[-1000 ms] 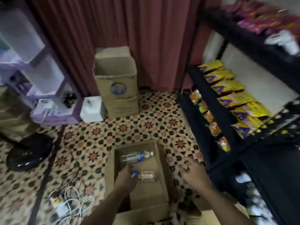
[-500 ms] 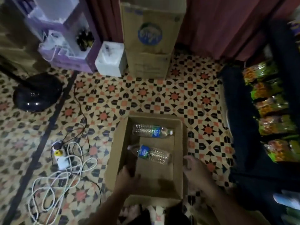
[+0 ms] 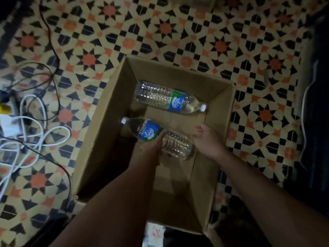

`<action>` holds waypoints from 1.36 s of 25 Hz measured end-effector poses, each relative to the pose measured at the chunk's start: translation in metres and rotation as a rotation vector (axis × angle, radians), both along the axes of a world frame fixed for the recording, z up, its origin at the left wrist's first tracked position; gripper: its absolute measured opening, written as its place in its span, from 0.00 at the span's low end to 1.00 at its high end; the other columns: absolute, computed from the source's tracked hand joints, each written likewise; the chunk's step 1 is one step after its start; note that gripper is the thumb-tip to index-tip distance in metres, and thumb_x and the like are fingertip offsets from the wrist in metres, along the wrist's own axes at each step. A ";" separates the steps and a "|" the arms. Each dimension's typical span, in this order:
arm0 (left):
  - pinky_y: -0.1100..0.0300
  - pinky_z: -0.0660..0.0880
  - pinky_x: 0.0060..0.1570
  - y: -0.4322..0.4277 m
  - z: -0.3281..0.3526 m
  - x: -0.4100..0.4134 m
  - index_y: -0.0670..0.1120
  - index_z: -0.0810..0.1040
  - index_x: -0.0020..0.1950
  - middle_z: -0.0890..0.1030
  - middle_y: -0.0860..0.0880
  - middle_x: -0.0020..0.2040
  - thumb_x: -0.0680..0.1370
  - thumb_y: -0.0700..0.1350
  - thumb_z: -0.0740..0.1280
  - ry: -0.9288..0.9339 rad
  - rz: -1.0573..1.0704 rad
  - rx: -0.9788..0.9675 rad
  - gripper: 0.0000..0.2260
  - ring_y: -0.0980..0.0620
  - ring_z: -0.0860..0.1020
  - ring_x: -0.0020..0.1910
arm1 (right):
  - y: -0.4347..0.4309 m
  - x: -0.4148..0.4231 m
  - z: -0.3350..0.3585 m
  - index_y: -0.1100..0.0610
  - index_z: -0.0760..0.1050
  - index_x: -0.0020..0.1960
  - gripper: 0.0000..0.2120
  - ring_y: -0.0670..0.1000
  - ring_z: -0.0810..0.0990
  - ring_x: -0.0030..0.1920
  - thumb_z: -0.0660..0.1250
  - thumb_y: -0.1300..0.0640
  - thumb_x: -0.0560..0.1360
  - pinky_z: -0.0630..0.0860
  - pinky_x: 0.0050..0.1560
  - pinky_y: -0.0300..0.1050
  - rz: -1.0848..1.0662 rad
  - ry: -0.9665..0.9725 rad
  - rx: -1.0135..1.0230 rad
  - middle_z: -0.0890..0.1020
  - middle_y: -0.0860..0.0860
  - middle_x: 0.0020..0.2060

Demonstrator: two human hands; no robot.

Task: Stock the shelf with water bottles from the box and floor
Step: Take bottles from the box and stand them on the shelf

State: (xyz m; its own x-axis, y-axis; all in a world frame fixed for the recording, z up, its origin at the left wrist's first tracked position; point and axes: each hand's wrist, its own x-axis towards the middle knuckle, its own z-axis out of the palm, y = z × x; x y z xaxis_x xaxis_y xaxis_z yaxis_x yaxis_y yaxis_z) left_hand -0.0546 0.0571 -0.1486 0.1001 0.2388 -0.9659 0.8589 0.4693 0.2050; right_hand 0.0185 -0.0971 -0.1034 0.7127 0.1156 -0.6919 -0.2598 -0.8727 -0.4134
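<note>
An open cardboard box [image 3: 110, 111] stands on the patterned floor. Two clear water bottles with blue labels lie on their sides inside it. The far bottle [image 3: 160, 95] lies untouched, its cap pointing right. The near bottle [image 3: 178, 145] points its cap left, and my left hand [image 3: 153, 147] grips it around the middle, just right of the label. My right hand [image 3: 208, 139] hovers inside the box beside that bottle's base, fingers loosely curled and holding nothing. The shelf is out of view.
White and black cables [image 3: 44, 138] and a white power strip [image 3: 7, 122] lie on the floor left of the box. A dark edge [image 3: 316, 104] runs down the right side. Tiled floor [image 3: 178, 32] surrounds the box.
The view has tilted down onto the box. Both hands have reached forward into it, and my left hand has taken hold of the near bottle.
</note>
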 end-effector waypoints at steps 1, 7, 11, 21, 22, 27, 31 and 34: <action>0.40 0.76 0.57 0.000 -0.016 0.005 0.41 0.69 0.66 0.77 0.40 0.62 0.67 0.63 0.76 -0.009 0.052 -0.045 0.38 0.39 0.78 0.56 | 0.000 0.003 -0.012 0.52 0.71 0.68 0.21 0.54 0.76 0.61 0.66 0.52 0.76 0.74 0.62 0.50 0.001 -0.013 0.008 0.76 0.52 0.65; 0.46 0.79 0.56 0.005 -0.068 0.017 0.40 0.53 0.75 0.72 0.42 0.58 0.60 0.61 0.80 0.015 0.171 0.228 0.56 0.39 0.79 0.57 | 0.005 0.018 -0.052 0.54 0.73 0.67 0.19 0.54 0.75 0.63 0.66 0.52 0.77 0.72 0.63 0.48 -0.060 -0.013 0.009 0.76 0.51 0.65; 0.44 0.78 0.57 0.017 -0.079 0.009 0.40 0.52 0.75 0.73 0.42 0.62 0.57 0.61 0.81 0.033 0.020 0.276 0.59 0.37 0.77 0.60 | 0.049 0.043 -0.061 0.55 0.76 0.64 0.23 0.55 0.79 0.60 0.67 0.43 0.74 0.74 0.58 0.45 -0.235 0.040 0.050 0.80 0.54 0.61; 0.51 0.74 0.54 0.081 -0.073 -0.062 0.41 0.72 0.66 0.79 0.39 0.60 0.69 0.54 0.78 -0.047 -0.761 0.627 0.32 0.39 0.77 0.60 | 0.126 0.108 -0.147 0.55 0.74 0.67 0.27 0.56 0.79 0.61 0.65 0.39 0.75 0.72 0.37 0.48 -1.212 0.428 0.603 0.79 0.54 0.62; 0.53 0.74 0.50 0.084 -0.071 -0.065 0.41 0.75 0.64 0.80 0.40 0.59 0.70 0.54 0.76 -0.049 -0.747 0.630 0.28 0.40 0.79 0.58 | 0.124 0.107 -0.152 0.55 0.74 0.66 0.26 0.55 0.80 0.58 0.67 0.40 0.74 0.69 0.33 0.45 -1.236 0.401 0.605 0.81 0.53 0.61; 0.57 0.72 0.46 0.091 -0.075 -0.062 0.43 0.78 0.62 0.82 0.42 0.56 0.74 0.58 0.71 -0.054 -0.807 0.572 0.23 0.42 0.81 0.55 | 0.109 0.110 -0.148 0.53 0.73 0.59 0.18 0.55 0.78 0.50 0.63 0.42 0.75 0.72 0.50 0.50 -1.150 0.410 0.497 0.78 0.52 0.52; 0.54 0.75 0.54 0.101 -0.091 -0.065 0.45 0.77 0.65 0.82 0.42 0.58 0.75 0.58 0.70 -0.102 -0.823 0.444 0.23 0.43 0.80 0.56 | 0.089 0.106 -0.134 0.54 0.75 0.50 0.16 0.54 0.77 0.41 0.65 0.41 0.74 0.73 0.46 0.50 -0.875 0.394 0.239 0.78 0.53 0.42; 0.52 0.74 0.60 0.104 -0.092 -0.063 0.45 0.75 0.67 0.80 0.41 0.61 0.76 0.56 0.70 -0.120 -0.803 0.384 0.25 0.43 0.78 0.60 | 0.072 0.090 -0.149 0.55 0.74 0.60 0.38 0.56 0.82 0.42 0.77 0.38 0.57 0.81 0.43 0.54 -0.675 0.325 0.021 0.80 0.54 0.51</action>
State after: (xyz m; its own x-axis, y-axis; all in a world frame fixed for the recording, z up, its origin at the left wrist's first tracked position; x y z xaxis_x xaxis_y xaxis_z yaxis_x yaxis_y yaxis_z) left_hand -0.1179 0.1611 -0.2402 0.4711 0.3575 -0.8064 0.8614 -0.3831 0.3334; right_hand 0.1086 -0.0252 -0.2523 0.3937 -0.2584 -0.8822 -0.8477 -0.4734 -0.2396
